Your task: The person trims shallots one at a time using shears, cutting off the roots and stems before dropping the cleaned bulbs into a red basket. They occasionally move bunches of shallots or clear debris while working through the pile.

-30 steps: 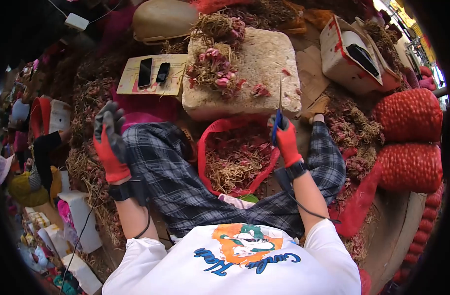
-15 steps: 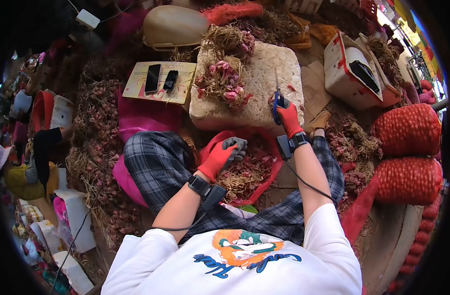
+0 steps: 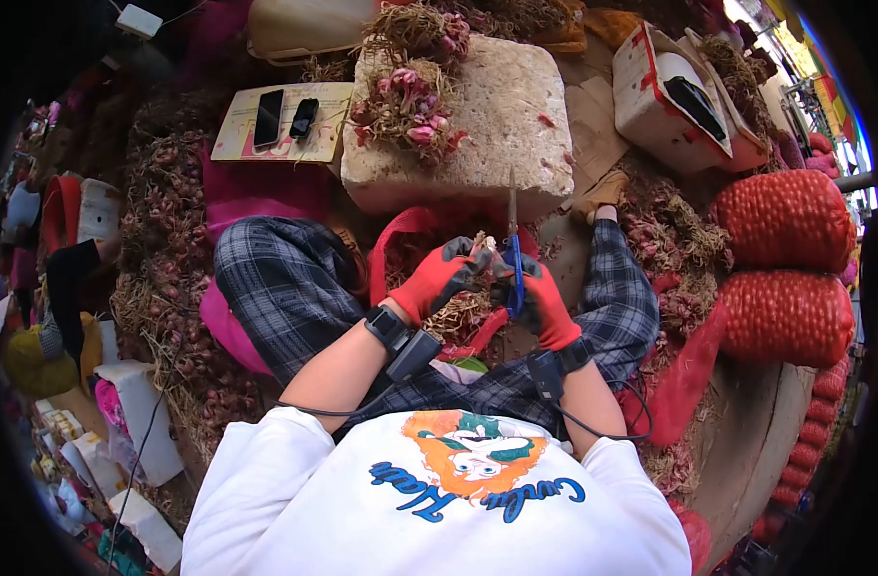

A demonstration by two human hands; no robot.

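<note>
Weathered foam block (image 3: 506, 106) ahead carries a dried shallot cluster (image 3: 412, 104); on its near side, the left hand (image 3: 439, 280) has its grip pinching a small pale piece (image 3: 484, 241) above the red-rimmed basket (image 3: 400, 223), while the right hand (image 3: 542, 305) is wrapped around blue-handled scissors (image 3: 516, 278) just beside it. Caution: slack left-grip pressure could drop the piece — or an inward turn of the scissors could nick the left fingertips (image 3: 476, 260).

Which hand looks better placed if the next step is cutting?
Probably the right hand: it holds the blue-handled scissors, pointing forward. The left hand seems to pinch a small pale piece.
</note>
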